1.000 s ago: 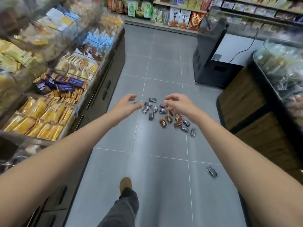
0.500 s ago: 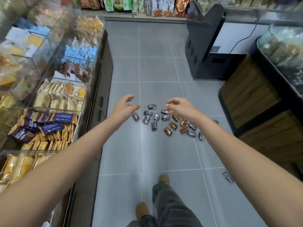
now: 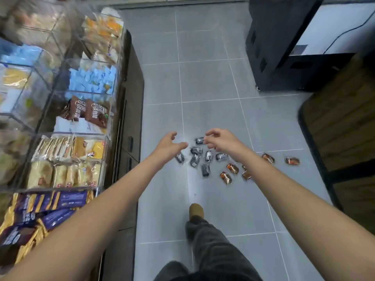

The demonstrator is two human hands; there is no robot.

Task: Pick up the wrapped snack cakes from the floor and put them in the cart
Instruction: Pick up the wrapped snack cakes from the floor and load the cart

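Grey square-tiled floor (image 3: 203, 78) fills the aisle below me. Along its left side runs a tiered display of clear plastic bins (image 3: 50, 122) packed with yellow, blue, brown and purple snack packets, set on a dark cabinet base (image 3: 133, 118). On the right stands a wooden counter with a black rim (image 3: 334, 128), and beyond it a tall black cabinet (image 3: 272, 47).

At the bottom of my view 1 leg in dark grey trousers (image 3: 211, 242) steps forward, ending in a tan shoe (image 3: 196, 210) flat on the tiles. Both bare forearms stretch out ahead over the floor.

The left hand (image 3: 168, 146) has its fingers and thumb spread apart and relaxed, holding nothing. The right hand (image 3: 221, 139) has its fingers curled toward the thumb. 1 dark cake (image 3: 199, 140) sits right at those fingertips in my view; I cannot tell whether it is pinched or lying on the tiles behind them.

The task's things are scattered on the floor under and just past the hands. About 7 dark silver-wrapped snack cakes (image 3: 195, 159) cluster between the 2 hands; the orange-brown wrapped snack cakes (image 3: 232, 168) lie to their right, some partly hidden by the right forearm; 2 of them (image 3: 267, 158) rest apart, near the wooden counter.
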